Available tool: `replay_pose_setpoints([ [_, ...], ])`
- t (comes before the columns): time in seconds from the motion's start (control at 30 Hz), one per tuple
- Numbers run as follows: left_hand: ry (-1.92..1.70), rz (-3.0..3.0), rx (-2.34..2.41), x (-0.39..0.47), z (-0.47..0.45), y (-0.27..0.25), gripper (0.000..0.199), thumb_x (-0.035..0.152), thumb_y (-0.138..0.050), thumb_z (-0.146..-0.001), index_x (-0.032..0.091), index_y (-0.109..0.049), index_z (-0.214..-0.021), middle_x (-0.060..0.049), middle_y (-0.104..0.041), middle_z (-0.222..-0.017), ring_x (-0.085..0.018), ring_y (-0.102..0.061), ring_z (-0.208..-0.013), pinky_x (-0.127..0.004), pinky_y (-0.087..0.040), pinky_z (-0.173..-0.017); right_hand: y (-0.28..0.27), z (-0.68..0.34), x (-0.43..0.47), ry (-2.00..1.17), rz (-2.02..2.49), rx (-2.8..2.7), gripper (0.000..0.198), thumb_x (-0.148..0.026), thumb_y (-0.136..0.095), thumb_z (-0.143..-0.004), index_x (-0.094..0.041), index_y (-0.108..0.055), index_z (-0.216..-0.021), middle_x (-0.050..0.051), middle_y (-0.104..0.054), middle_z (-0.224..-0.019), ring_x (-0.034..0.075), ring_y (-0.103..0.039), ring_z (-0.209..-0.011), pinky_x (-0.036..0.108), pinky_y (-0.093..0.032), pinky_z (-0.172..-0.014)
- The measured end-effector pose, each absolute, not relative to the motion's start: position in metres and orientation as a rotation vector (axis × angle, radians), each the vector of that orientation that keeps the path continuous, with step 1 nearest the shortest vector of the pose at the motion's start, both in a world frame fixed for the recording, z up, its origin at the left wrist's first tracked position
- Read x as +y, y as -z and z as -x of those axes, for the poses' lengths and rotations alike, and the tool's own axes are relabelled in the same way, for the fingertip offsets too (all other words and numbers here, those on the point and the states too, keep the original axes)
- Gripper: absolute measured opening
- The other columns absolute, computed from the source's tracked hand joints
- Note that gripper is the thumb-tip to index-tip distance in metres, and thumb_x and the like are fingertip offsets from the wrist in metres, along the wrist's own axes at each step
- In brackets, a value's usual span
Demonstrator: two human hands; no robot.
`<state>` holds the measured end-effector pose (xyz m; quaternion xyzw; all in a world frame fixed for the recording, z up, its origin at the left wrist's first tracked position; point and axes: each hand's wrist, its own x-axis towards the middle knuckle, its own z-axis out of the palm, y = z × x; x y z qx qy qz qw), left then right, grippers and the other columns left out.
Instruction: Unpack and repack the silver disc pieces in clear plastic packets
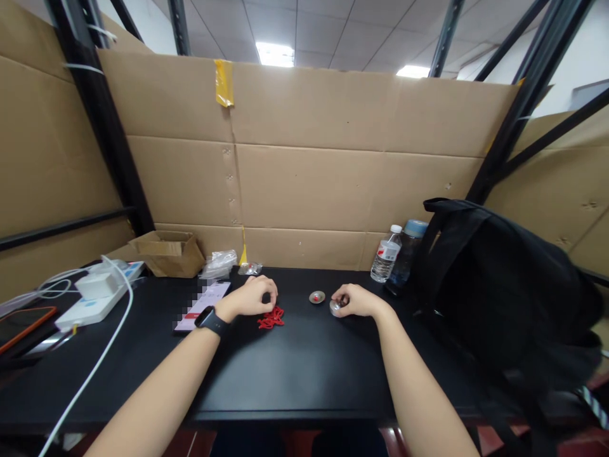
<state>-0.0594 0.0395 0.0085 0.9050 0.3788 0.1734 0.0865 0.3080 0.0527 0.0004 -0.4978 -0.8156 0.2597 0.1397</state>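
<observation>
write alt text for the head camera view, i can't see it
A person's left hand is at a heap of red strands on a black table, while the right hand holds a small shiny round piece. Between the hands lies a small metallic dish with something red inside.

Matt brown cardboard [309,108] fills the upper frame, creased along its folds, with glossy yellow plastic tape [224,84] at upper left. The black desk [295,374] is smooth with a dull sheen. Near centre, the small dish [322,295] and the round tin [335,308] look like shiny metal. At right, 2 bottles [384,259] are clear, glossy plastic; the backpack [504,285] is matt black cloth.
</observation>
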Motion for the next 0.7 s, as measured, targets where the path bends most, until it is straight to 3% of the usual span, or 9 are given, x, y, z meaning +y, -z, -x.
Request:
replay_pose_setpoints([
  [0.1,-0.490,-2.693,1.120,0.039,0.060,-0.009,0.012,0.017,-0.065,-0.076,0.023,-0.074,-0.071,0.000,-0.075,-0.099,-0.020,-0.064,-0.101,-0.032,-0.039,-0.098,-0.001,-0.301,0.050,-0.690,1.399,-2.334,0.052,-0.035,-0.088,-0.065,-0.018,-0.077,-0.113,0.007,-0.074,-0.101,0.022,-0.067,-0.089,0.030,-0.051,-0.080],
  [0.2,-0.470,-2.676,1.134,0.038,0.061,-0.010,0.009,0.019,-0.066,-0.077,0.022,-0.073,-0.071,0.000,-0.076,-0.101,-0.020,-0.066,-0.101,-0.031,-0.041,-0.095,0.001,-0.289,0.050,-0.493,1.223,-2.372,0.045,-0.032,-0.084,-0.074,-0.024,-0.075,-0.118,0.008,-0.070,-0.111,0.022,-0.064,-0.100,0.033,-0.049,-0.090],
  [0.3,-0.474,-2.679,1.125,0.040,0.063,-0.009,0.009,0.023,-0.067,-0.079,0.021,-0.073,-0.072,-0.002,-0.076,-0.101,-0.020,-0.066,-0.099,-0.031,-0.043,-0.094,0.010,-0.273,0.055,-0.333,1.202,-2.404,0.031,-0.017,-0.082,-0.076,-0.026,-0.079,-0.106,0.007,-0.067,-0.115,0.023,-0.061,-0.108,0.036,-0.044,-0.099],
  [0.4,-0.510,-2.711,1.099,0.045,0.065,-0.006,0.012,0.026,-0.067,-0.084,0.020,-0.073,-0.074,-0.003,-0.076,-0.099,-0.020,-0.067,-0.097,-0.031,-0.043,-0.095,0.017,-0.261,0.059,-0.238,1.249,-2.380,0.018,-0.010,-0.079,-0.077,-0.024,-0.080,-0.089,0.006,-0.067,-0.111,0.022,-0.060,-0.104,0.038,-0.043,-0.097],
  [0.5,-0.634,-2.740,1.088,0.046,0.063,-0.004,0.016,0.031,-0.062,-0.091,0.021,-0.073,-0.085,-0.004,-0.074,-0.100,-0.020,-0.065,-0.099,-0.032,-0.044,-0.097,0.016,-0.255,0.059,-0.242,1.080,-2.335,0.010,-0.015,-0.079,-0.082,-0.024,-0.081,-0.084,0.006,-0.068,-0.106,0.020,-0.060,-0.099,0.037,-0.045,-0.094],
  [0.7,-0.853,-2.763,0.989,0.031,0.035,-0.011,0.020,0.037,-0.058,-0.099,0.028,-0.072,-0.110,-0.004,-0.067,-0.121,-0.023,-0.057,-0.117,-0.038,-0.038,-0.107,0.003,-0.241,0.045,-0.358,0.777,-2.141,0.005,-0.026,-0.081,-0.084,-0.030,-0.083,-0.087,0.004,-0.070,-0.105,0.021,-0.063,-0.100,0.039,-0.048,-0.093],
])
